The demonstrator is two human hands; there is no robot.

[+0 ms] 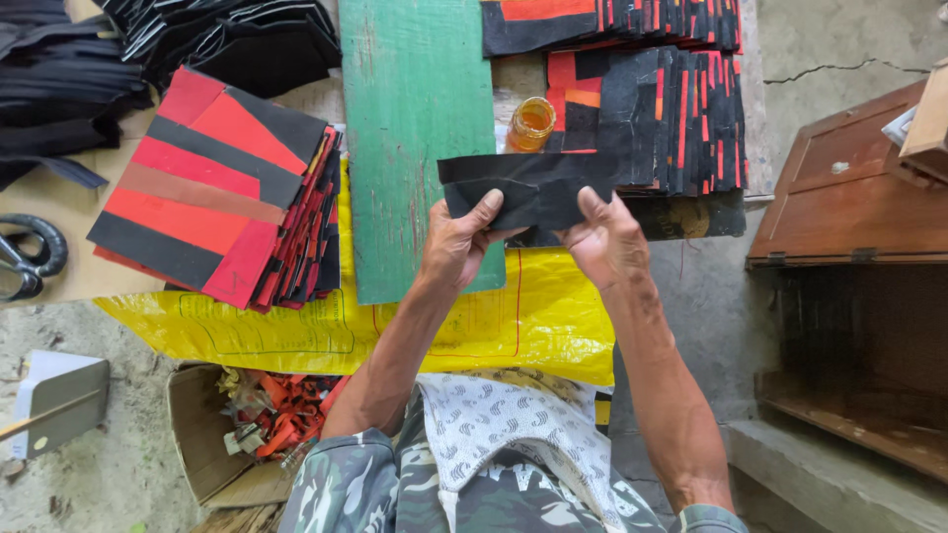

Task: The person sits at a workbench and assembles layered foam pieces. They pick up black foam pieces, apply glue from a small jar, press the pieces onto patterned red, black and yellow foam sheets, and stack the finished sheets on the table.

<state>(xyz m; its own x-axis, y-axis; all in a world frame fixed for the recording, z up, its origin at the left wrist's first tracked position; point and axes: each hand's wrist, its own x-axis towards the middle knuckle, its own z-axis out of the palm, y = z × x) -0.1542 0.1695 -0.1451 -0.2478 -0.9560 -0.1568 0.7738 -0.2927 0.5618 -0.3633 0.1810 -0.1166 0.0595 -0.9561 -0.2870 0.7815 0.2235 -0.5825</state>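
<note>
Both hands hold up one black fabric piece (533, 183) above the yellow plastic sheet (533, 326). My left hand (459, 242) pinches its lower left part, thumb on top. My right hand (604, 237) pinches its lower right part. The piece hangs in front of a green wooden board (415, 128). A small jar of orange liquid (531, 123) stands just behind the fabric. To the right of the jar lie stacks of black, red and orange patchwork pieces (662, 118).
A stack of red and black striped patchwork (217, 188) lies at left, black fabric piles (227, 39) behind it, scissors (25, 259) at the far left. A cardboard box of scraps (212, 444) sits below. A wooden chest (849, 188) stands open at right.
</note>
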